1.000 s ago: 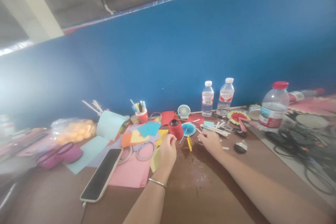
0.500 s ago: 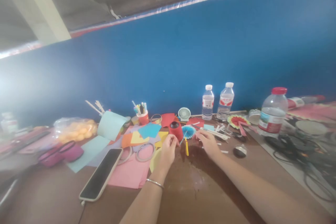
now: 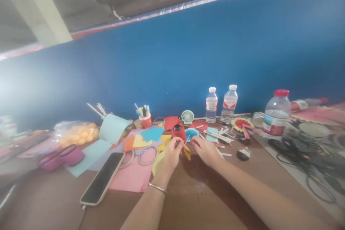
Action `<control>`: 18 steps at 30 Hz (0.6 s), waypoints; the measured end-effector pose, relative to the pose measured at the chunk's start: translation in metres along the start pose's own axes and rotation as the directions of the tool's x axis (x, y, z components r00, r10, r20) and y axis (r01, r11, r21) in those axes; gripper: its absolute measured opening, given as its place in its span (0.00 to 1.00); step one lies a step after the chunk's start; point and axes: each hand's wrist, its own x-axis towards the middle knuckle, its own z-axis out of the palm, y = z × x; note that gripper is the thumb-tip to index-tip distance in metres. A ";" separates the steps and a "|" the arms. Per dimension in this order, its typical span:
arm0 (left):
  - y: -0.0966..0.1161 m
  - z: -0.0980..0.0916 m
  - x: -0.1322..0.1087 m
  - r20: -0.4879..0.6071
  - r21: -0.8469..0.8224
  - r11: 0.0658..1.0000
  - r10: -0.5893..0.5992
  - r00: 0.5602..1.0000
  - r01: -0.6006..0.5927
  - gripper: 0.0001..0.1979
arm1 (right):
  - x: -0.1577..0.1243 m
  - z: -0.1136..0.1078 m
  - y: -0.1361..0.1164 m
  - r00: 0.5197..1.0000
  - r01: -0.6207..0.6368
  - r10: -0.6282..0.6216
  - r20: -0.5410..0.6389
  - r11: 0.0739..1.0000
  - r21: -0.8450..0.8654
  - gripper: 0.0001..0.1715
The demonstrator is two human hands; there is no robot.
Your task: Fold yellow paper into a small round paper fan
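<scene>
Right between the two hands, at the level of the fingertips and just beyond them, lies a blue paper fan [image 3: 192,134], partly hidden by the fingers of the right hand [image 3: 206,150]. A yellow strip [image 3: 187,153] sits on the near side of the blue fan, close against the fingertips of the left hand [image 3: 171,153]; whether they touch it, I cannot tell. The left fingers are drawn together in a pinch, and anything between them is too small to see. The right fingers are bent and point left, the tips near the fan's near edge; I cannot tell whether they meet or hold something. A red spool [image 3: 179,133] with a dark top stands just behind the left fingers, beside the blue fan on its left. Behind these stands a small white electric fan [image 3: 187,116]. White paper scraps [image 3: 223,153] lie on the tabletop [image 3: 188,194] right of the right hand, and pink paper [image 3: 132,178] lies to the left, near a phone [image 3: 104,179]
</scene>
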 end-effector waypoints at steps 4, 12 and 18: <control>0.012 0.001 -0.004 0.026 0.044 0.999 0.009 1.000 -0.010 0.13 | -0.003 0.006 -0.002 0.998 0.056 -0.057 -0.003 0.987 -0.150 0.11; 0.036 0.001 -0.015 0.153 0.058 0.998 0.020 0.988 -0.029 0.12 | -0.002 0.010 -0.003 0.997 0.061 -0.053 -0.061 0.990 0.128 0.11; 0.065 0.013 -0.039 0.271 -0.026 0.995 -0.088 0.958 0.099 0.12 | 0.009 0.005 0.001 0.962 -0.055 0.232 -0.142 0.676 0.734 0.14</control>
